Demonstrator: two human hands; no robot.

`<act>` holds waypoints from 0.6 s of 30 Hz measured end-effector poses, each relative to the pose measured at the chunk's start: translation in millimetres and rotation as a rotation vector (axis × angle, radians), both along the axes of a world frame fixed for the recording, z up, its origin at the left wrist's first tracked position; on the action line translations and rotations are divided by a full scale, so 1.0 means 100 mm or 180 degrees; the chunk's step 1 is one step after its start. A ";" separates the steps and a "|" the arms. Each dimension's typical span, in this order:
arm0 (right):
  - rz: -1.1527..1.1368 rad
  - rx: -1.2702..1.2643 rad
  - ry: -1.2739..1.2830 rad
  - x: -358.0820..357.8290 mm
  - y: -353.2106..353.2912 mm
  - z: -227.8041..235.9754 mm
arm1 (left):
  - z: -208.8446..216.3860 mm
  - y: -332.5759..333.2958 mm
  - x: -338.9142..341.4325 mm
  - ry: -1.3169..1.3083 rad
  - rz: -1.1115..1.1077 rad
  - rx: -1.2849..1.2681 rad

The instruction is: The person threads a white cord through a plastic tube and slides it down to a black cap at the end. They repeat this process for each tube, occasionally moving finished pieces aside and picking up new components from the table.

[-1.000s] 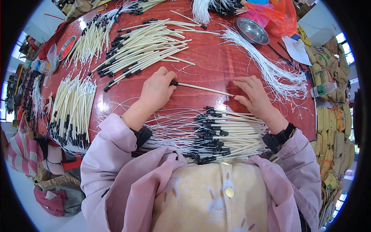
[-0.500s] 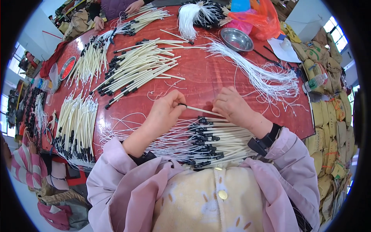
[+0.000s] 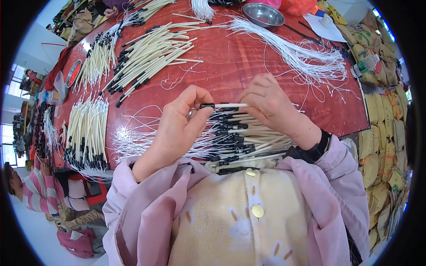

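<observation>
A thin cream-coloured stick with a black end [image 3: 230,105] lies level between my two hands above the red table. My left hand [image 3: 177,119] pinches its black end between thumb and fingers; something small and silvery shows at those fingers. On the right, my right hand [image 3: 273,102] is closed around the other end, its fingertips partly hidden. Just below is a pile of similar sticks [image 3: 262,131], their black ends toward the left and white cords [image 3: 173,142] trailing that way. Farther off lies a loose pile of sticks [image 3: 159,51]. Long white cords [image 3: 293,55] spread at the right.
Upright-looking bundles of sticks [image 3: 86,128] lie at the left. A metal bowl [image 3: 264,15] and white paper [image 3: 324,29] sit at the far right, a plastic bottle [image 3: 366,65] at the right edge. Stacked sacks [image 3: 377,133] stand beyond. Another person [image 3: 40,190] is at the left.
The view has shifted, so the far table items sit higher. My right hand has come nearer my left along the stick, and the black end now shows more at my left fingertips.
</observation>
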State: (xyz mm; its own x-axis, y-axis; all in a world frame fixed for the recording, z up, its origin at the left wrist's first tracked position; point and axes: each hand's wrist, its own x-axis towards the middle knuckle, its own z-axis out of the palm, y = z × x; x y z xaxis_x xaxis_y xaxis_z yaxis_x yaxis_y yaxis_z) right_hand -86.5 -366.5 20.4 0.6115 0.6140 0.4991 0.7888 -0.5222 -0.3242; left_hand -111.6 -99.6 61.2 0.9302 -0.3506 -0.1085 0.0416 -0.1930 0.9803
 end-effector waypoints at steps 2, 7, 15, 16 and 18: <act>0.0080 -0.0284 0.0155 -0.01 -0.02 0.04 | 0.05 0.01 -0.06 0.0207 -0.0013 -0.0042; 0.0168 -0.0203 0.0024 -0.25 -0.19 0.08 | 0.01 0.41 -0.13 0.0143 -0.0464 0.0728; -0.0270 -0.0506 -0.0130 -0.56 -0.56 0.35 | -0.38 2.28 -0.38 -0.1061 0.1347 0.2355; -0.0175 -0.0493 0.0074 -0.58 -0.58 0.32 | -0.46 2.47 -0.47 -0.0977 0.1491 0.2391; -0.0058 -0.0482 0.0491 -0.60 -0.66 0.28 | -0.55 2.49 -0.53 -0.0935 0.1582 0.2358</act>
State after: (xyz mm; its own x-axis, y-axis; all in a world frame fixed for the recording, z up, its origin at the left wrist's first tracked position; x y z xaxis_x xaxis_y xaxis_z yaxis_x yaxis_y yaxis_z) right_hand -146.6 -432.2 48.7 0.6851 0.6631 0.3015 0.7260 -0.5877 -0.3571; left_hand -164.8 149.5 6.6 0.9803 0.1586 0.1180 0.0571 -0.7987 0.5990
